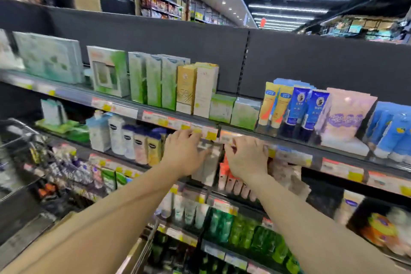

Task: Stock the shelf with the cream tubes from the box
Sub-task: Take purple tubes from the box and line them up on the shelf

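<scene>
Grey-white cream tube (208,164) pinched in left hand (182,153), right hand (246,158) curled beside it — grip unclear, shelf (289,140) just above

Shelf back panel (311,62): matt dark grey, smooth. Shelf front edge (244,138): paper price labels (211,134), yellow and orange, behind a slightly glossy strip. Green boxes (153,82) along the top shelf: printed cardboard, light sheen. Blue tubes (299,107) at the right end: glossy plastic. Pale tube (208,167) at the hands: smooth plastic look; blur prevents a finer reading.
</scene>
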`<state>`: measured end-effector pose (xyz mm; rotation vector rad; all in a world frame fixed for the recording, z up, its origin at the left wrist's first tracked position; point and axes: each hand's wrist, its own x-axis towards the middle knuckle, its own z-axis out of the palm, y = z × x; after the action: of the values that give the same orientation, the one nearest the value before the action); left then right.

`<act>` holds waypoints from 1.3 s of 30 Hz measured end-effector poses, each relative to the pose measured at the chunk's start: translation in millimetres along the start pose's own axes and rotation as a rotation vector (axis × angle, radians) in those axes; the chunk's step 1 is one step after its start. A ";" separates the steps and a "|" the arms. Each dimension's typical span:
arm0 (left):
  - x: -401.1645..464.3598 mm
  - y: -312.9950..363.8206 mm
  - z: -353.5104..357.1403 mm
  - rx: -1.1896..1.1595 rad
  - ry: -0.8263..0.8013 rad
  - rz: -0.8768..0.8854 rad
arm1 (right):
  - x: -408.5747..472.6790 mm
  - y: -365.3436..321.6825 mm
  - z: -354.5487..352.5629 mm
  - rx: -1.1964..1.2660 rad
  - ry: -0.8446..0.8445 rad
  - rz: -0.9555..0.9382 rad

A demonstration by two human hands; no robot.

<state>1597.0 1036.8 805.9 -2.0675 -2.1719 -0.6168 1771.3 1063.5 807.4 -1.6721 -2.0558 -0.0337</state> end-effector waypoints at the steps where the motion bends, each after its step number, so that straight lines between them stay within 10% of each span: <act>1: -8.1 -22.5 3.6 0.035 -0.022 -0.028 | -4.4 -20.1 15.1 -0.008 -0.040 -0.046; 17: -75.6 -414.1 56.1 0.137 -0.290 -0.235 | -40.6 -317.1 292.7 0.070 -0.531 -0.113; 32: -190.4 -432.7 313.6 0.002 -0.757 -0.262 | -120.0 -226.8 478.3 -0.019 -0.897 0.018; 39: -236.9 -410.7 403.5 -0.359 -1.028 -0.638 | -148.1 -207.7 533.2 0.017 -1.016 0.003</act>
<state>1304.5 947.6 263.6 -2.0665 -3.5918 0.1450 1411.3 1044.6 339.0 -1.8778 -2.6948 1.0210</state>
